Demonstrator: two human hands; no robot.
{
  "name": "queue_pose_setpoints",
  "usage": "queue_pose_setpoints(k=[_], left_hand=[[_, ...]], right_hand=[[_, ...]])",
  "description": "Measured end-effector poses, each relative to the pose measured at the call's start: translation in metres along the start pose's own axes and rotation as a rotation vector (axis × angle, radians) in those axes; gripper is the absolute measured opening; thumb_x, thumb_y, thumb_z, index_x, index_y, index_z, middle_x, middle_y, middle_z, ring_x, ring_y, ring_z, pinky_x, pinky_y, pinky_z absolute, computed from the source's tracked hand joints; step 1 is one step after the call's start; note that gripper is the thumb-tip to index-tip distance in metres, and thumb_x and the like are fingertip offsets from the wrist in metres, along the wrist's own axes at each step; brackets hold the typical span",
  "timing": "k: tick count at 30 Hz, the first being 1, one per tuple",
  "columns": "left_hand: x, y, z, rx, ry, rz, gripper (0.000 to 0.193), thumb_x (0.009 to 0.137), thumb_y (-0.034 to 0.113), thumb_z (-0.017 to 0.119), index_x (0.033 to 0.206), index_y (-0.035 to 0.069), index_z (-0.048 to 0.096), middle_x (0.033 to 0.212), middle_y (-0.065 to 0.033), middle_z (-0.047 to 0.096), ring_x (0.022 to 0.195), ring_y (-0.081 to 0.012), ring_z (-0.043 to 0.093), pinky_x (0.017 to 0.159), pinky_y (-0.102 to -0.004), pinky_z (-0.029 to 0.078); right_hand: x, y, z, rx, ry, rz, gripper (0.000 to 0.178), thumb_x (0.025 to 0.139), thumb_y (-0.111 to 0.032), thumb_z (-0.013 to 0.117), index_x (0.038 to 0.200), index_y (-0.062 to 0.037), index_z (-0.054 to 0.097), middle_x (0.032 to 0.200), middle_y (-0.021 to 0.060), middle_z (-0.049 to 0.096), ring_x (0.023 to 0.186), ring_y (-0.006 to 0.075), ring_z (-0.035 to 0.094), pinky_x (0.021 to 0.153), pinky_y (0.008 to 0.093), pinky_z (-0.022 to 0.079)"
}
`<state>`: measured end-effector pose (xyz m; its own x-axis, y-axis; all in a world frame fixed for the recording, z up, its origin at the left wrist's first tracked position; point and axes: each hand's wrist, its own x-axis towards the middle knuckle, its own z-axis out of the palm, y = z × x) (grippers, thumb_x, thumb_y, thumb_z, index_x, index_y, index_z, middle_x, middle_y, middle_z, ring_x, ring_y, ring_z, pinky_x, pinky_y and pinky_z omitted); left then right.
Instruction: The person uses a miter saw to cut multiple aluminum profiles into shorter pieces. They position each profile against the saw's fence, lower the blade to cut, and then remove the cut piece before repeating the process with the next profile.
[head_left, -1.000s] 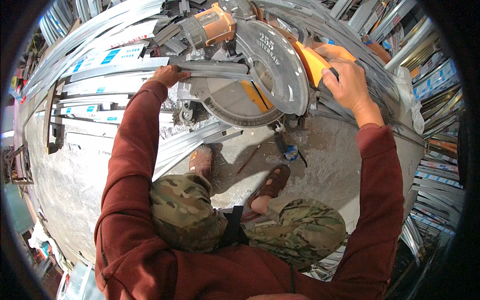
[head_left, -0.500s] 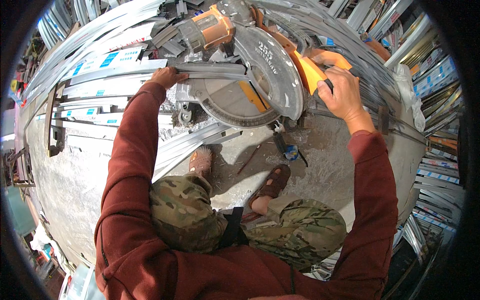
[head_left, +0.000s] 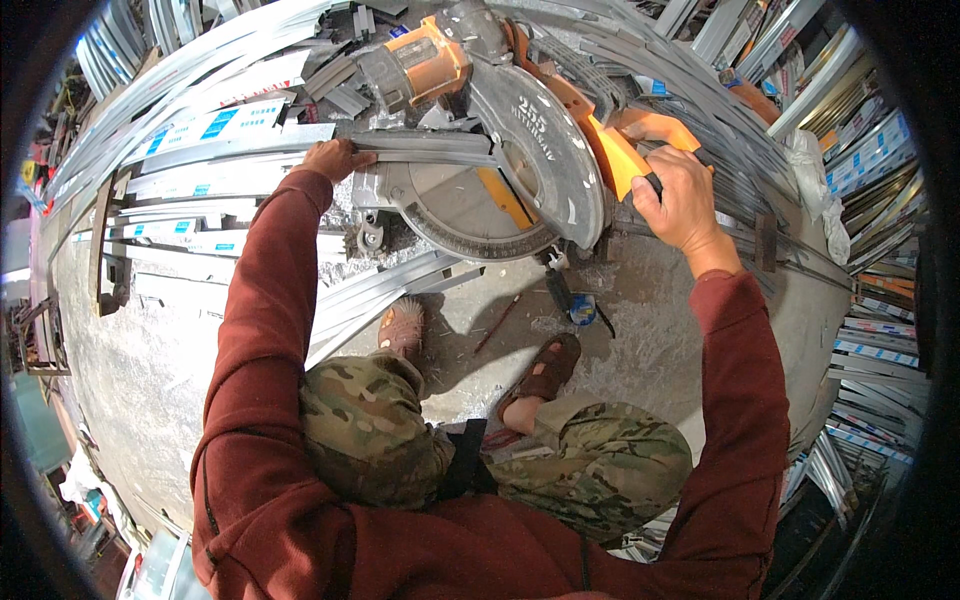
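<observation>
Between eleven and twelve o'clock, a metal bar [head_left: 430, 155] is lying across a miter saw [head_left: 520, 115]; at ten-thirty, the left hand [head_left: 328, 160] is clamping the bar; at two, the right hand [head_left: 682, 200] is clasping the saw's orange handle [head_left: 618, 158].

Right hand [head_left: 680, 195] around orange handle [head_left: 617, 150] of power saw [head_left: 525, 112]; left hand [head_left: 330, 160] on metal strip [head_left: 440, 154] (seemingly laid across saw)

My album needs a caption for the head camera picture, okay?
Left hand on a metal strip, right hand on the handle of a saw.
</observation>
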<state>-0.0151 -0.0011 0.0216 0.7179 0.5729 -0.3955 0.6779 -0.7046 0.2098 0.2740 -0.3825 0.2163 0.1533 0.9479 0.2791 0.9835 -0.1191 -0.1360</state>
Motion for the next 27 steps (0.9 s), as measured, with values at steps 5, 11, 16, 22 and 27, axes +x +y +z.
queue_pose_setpoints(k=[5,11,16,22,27], left_hand=[[0.004,-0.005,0.004,0.022,-0.005,-0.002,0.066,0.088,0.062,0.056,0.103,-0.001,0.067,0.096,-0.0214,0.07,0.094,-0.0369,0.067,0.083,-0.0462,0.049],[0.014,-0.015,0.017,0.025,0.018,-0.017,0.058,0.089,0.061,0.056,0.097,0.005,0.071,0.089,-0.0155,0.072,0.089,-0.0331,0.069,0.081,-0.0456,0.05],[0.009,-0.009,0.013,0.051,0.036,-0.005,0.06,0.09,0.061,0.055,0.089,0.005,0.074,0.085,-0.0154,0.072,0.086,-0.0323,0.069,0.079,-0.0458,0.051],[0.008,-0.012,0.014,0.03,0.047,0.002,0.061,0.09,0.062,0.055,0.087,0.004,0.074,0.084,-0.0166,0.071,0.084,-0.0329,0.069,0.079,-0.0461,0.051],[0.002,-0.001,0.002,0.004,-0.016,-0.047,0.066,0.088,0.063,0.056,0.095,-0.001,0.071,0.088,-0.0198,0.071,0.088,-0.0351,0.068,0.081,-0.0468,0.05]], right_hand=[[-0.002,-0.001,0.002,-0.003,0.011,0.004,0.032,0.078,-0.03,0.061,0.07,0.0004,0.057,0.074,0.0174,0.059,0.077,0.0372,0.058,0.073,0.0453,0.045],[-0.005,0.0,0.006,-0.002,0.02,-0.005,0.03,0.077,-0.028,0.061,0.07,0.0004,0.057,0.073,0.0172,0.058,0.076,0.0367,0.058,0.074,0.0449,0.045],[-0.006,-0.001,0.005,-0.008,-0.009,0.007,0.029,0.076,-0.027,0.062,0.07,0.0001,0.056,0.072,0.017,0.058,0.075,0.0366,0.057,0.074,0.0448,0.045],[-0.008,0.0,0.007,-0.001,-0.006,0.001,0.028,0.076,-0.027,0.062,0.07,-0.0001,0.056,0.072,0.0166,0.057,0.075,0.0364,0.057,0.074,0.0444,0.045],[-0.012,0.001,0.01,0.001,0.0,0.002,0.028,0.075,-0.027,0.063,0.07,-0.0001,0.056,0.073,0.0163,0.057,0.076,0.0362,0.057,0.074,0.0444,0.045]])
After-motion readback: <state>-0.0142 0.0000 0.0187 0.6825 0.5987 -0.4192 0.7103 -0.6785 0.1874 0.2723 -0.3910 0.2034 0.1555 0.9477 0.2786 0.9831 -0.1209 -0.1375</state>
